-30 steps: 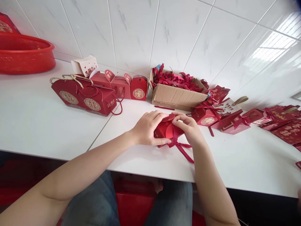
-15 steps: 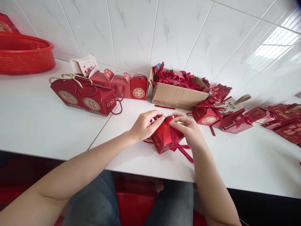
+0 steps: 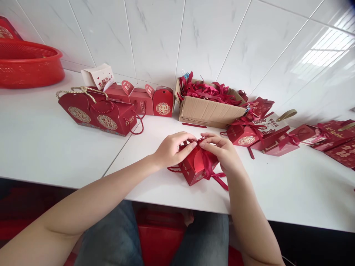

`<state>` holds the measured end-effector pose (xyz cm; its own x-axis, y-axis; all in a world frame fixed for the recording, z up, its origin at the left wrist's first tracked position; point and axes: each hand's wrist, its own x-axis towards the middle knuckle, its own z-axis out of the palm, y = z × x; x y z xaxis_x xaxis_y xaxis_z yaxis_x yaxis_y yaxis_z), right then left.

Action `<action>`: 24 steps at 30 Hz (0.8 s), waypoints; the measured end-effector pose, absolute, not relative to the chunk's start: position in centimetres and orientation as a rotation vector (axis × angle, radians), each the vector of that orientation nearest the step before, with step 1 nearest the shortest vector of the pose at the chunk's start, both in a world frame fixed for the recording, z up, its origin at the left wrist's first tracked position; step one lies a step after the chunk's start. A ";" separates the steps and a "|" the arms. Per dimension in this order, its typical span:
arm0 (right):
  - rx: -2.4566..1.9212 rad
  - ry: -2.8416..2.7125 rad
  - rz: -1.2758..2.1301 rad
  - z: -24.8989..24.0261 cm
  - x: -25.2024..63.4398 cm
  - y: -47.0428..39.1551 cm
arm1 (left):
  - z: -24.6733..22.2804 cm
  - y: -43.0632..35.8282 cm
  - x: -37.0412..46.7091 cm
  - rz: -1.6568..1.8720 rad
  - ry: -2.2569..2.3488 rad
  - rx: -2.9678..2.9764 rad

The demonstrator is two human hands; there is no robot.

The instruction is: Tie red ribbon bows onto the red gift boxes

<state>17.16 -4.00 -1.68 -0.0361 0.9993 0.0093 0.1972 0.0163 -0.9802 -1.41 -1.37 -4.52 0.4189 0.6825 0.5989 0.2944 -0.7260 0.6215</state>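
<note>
A small red gift box (image 3: 190, 166) stands on the white table in front of me, its curved top flaps drawn together. My left hand (image 3: 172, 149) pinches the top from the left, thumb and fingers at the flap edges. From the right, my right hand (image 3: 224, 150) has its thumb and fingertips closed on the same top edge. A dark red ribbon (image 3: 207, 165) runs down the box front, and its tails (image 3: 219, 180) trail to the right. Red cord (image 3: 174, 169) shows at the box's left side. My fingers partly cover the top.
Behind the box sits a cardboard carton (image 3: 210, 111) full of red ribbons. Red gift boxes with rope handles (image 3: 97, 114) stand at left, ribboned boxes (image 3: 245, 136) at right. A red plastic basket (image 3: 30, 68) is at far left. A tiled wall (image 3: 155, 37) backs the table.
The pale flap that stuck up between my hands has folded down at the top. The box has shifted slightly towards me, and my fingertips have come closer together.
</note>
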 end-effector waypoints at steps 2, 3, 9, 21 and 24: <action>-1.328 -1.362 1.140 -1.7 17.1 -4.0 | -4.5 -1.5 -1.4 1.233 0.811 2.263; -1.331 -1.357 1.141 -1.7 17.2 -4.0 | -4.5 -1.5 -1.4 1.239 0.795 2.264; -1.307 -1.380 1.174 -1.8 17.4 -3.9 | -4.4 -1.7 -1.3 1.229 0.748 2.235; -1.285 -1.487 1.125 -1.8 17.0 -4.0 | -3.6 -1.7 -1.0 1.030 0.795 1.768; -1.275 -1.494 1.133 -1.9 16.6 -4.1 | -3.4 -1.6 -1.0 0.976 0.742 1.682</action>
